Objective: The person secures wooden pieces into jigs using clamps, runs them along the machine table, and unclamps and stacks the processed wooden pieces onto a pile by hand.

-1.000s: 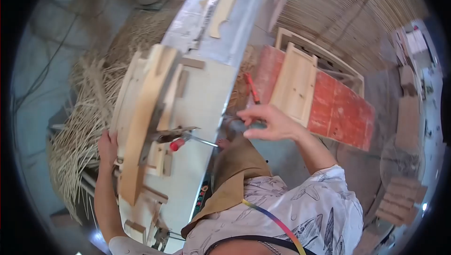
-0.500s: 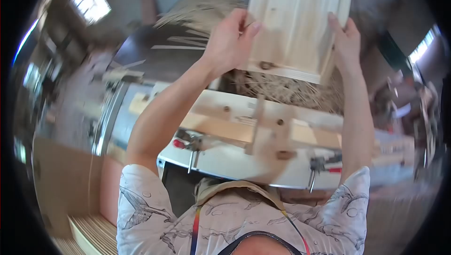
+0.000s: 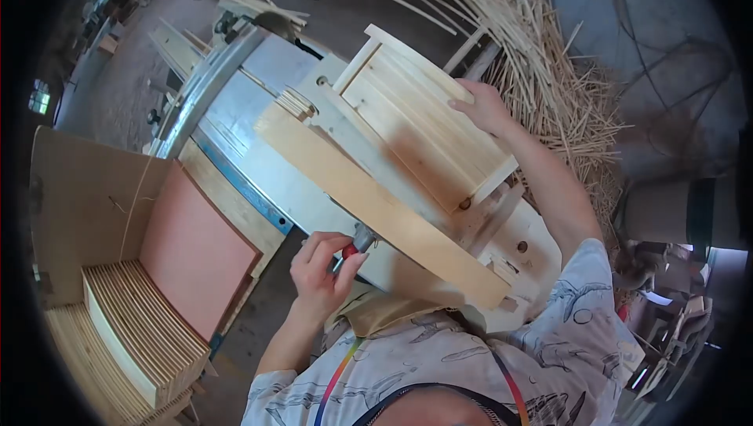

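Observation:
My left hand is closed around the red handle of a metal toggle clamp at the near side of the jig. A pale wooden panel with raised edge strips and a dark knot lies on the white jig board. At its far edge my right hand grips the panel, thumb on top; some of the fingers are hidden. Between my hands runs a long, flat tan wooden bar, along the panel's near side.
Thin offcut sticks are heaped beyond the bench. A metal machine table extends to the left. At lower left are stacked wooden boards and a pinkish board. A dark cylindrical machine part stands at right.
The panel has come down from both raised hands onto the jig. My left hand has left it and closed on the clamp handle, while my right hand stays on the panel. The view has turned.

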{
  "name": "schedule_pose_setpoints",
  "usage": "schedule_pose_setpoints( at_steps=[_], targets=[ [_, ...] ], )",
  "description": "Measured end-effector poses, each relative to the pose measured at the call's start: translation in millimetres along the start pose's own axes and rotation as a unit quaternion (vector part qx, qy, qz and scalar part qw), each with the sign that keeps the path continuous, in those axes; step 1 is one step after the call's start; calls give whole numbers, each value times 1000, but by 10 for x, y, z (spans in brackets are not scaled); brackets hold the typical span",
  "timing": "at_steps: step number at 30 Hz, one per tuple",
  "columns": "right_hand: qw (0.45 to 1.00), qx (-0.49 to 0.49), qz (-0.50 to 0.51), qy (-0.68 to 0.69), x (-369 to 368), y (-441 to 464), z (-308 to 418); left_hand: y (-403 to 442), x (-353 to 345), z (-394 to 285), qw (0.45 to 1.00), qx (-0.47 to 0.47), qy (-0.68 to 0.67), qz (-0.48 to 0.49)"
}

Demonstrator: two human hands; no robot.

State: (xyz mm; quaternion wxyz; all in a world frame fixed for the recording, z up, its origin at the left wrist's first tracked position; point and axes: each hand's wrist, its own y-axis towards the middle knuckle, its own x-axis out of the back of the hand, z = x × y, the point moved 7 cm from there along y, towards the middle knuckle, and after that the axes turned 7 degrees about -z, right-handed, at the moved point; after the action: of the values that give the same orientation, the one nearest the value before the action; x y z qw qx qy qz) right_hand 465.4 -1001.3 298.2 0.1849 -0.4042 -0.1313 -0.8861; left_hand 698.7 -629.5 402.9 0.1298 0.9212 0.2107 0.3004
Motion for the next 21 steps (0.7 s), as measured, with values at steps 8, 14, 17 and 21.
schedule_pose_setpoints(
  at_steps=[8, 14, 17, 21],
  targets=[
    [996, 18, 82, 20, -688, -349, -455, -256, 261, -44, 985, 150, 58, 66],
    [992, 9, 125, 10, -575, -670, -690, -252, -103, 484, 944, 224, 132, 202],
    [968, 58, 188, -158, -307, -835, -669, -363, -605, 1017, 936, 186, 155, 255],
    [984, 6, 118, -135, 1561, -1953, -149, -486, -923, 1231, 903, 226, 165, 326]
  ],
)
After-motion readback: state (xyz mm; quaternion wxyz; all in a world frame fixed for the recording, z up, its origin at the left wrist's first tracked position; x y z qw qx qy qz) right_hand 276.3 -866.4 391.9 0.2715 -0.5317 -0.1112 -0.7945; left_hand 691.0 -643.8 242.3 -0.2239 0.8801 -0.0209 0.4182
